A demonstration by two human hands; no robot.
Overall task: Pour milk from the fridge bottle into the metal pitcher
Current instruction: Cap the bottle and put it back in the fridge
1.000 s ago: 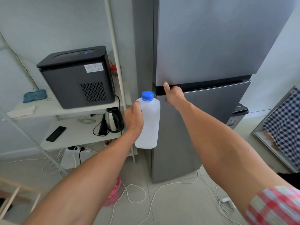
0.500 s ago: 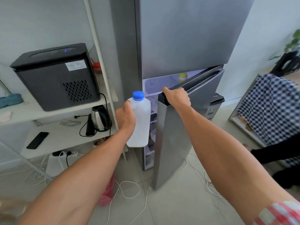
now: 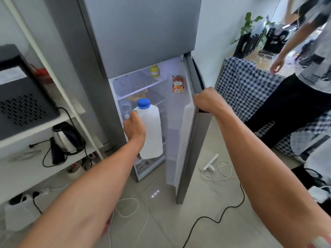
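A white plastic milk bottle (image 3: 152,133) with a blue cap is held upright by my left hand (image 3: 134,129), gripped from its left side, just in front of the open lower fridge compartment (image 3: 143,90). My right hand (image 3: 207,101) grips the top edge of the lower fridge door (image 3: 189,140), which stands swung wide open to the right. Inside the fridge I see glass shelves, a yellow-lidded jar (image 3: 154,71) and a packet (image 3: 177,84) in the door rack. No metal pitcher is in view.
A white shelf unit at the left carries a black appliance (image 3: 21,97) and an electric kettle (image 3: 67,137). Cables and a power strip (image 3: 211,161) lie on the tiled floor. Another person (image 3: 300,90) stands at the right beside a checked-cloth table (image 3: 247,86).
My right hand has pulled the lower fridge door from closed to wide open. The bottle in my left hand now sits before the lit interior, and another person has come into view at the right.
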